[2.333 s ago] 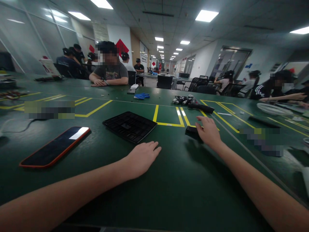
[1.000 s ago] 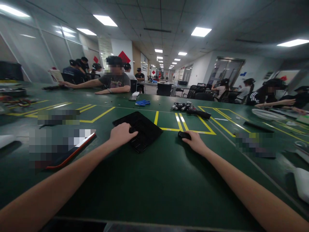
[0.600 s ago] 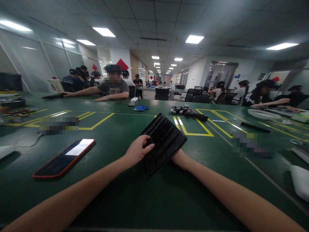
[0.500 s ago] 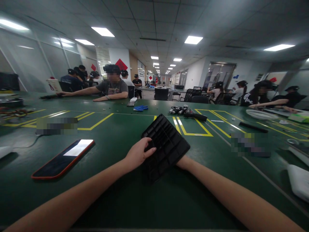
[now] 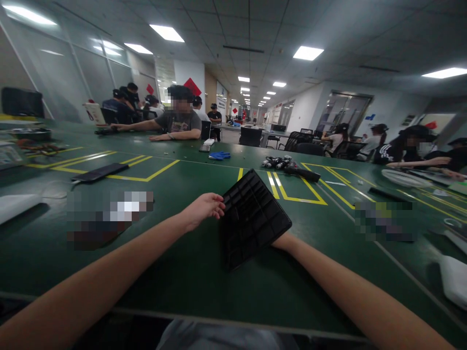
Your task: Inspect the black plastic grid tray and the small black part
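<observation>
A black plastic tray [image 5: 255,214] divided into a grid of small compartments is held tilted above the green table, its inner side facing me. My right hand [image 5: 283,241] grips it from behind at the lower right edge; the tray hides most of those fingers. Close to the upper left edge is my left hand [image 5: 206,210], with loosely curled, slightly parted fingers and nothing visible in them. Whether its fingertips touch the rim I cannot tell.
Dark phone-like slab [image 5: 100,172] lies at left, near a blurred-out object. Beyond the tray are a blue glove [image 5: 219,155] and a bundle of dark cables [image 5: 279,163]. A white device [image 5: 454,279] sits at right. Yellow tape marks the green table [image 5: 175,282]. A co-worker [image 5: 178,119] sits opposite.
My left hand has drawn back from inside the tray to its left edge. The tray stays in my right hand, at about the same tilt. The head view has shifted slightly.
</observation>
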Demonstrator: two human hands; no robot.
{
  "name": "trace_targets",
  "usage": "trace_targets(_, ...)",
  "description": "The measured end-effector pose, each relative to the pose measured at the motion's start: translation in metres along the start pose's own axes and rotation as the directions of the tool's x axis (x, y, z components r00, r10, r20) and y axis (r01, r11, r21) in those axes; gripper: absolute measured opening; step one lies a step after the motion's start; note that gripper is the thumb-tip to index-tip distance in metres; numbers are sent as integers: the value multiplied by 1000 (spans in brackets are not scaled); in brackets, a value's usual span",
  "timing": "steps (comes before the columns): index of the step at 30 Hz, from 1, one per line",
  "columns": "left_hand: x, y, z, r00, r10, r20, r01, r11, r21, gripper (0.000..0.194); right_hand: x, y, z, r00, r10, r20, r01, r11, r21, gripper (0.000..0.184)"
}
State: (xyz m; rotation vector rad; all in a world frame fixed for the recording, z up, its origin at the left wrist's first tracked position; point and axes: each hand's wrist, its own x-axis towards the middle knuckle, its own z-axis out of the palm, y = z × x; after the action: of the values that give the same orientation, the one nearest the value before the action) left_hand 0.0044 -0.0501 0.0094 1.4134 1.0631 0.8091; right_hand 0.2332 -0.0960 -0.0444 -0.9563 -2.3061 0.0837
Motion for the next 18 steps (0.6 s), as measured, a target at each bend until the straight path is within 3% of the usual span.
trace_targets(5, -8, 2, 0, 991, 58, 122, -79, 982, 169, 22, 4, -12, -7, 993, 110, 52, -117, 981, 154, 51)
trace_targets(12, -15, 10, 0, 954, 60, 293, -94, 990, 104, 17, 5, -15, -9, 972, 209, 111, -233, 930, 284, 48)
trace_targets(18, -11, 1, 5, 929, 78, 363, -129, 985, 118, 16, 8, -13, -5, 966, 249, 64, -255, 900, 355, 43)
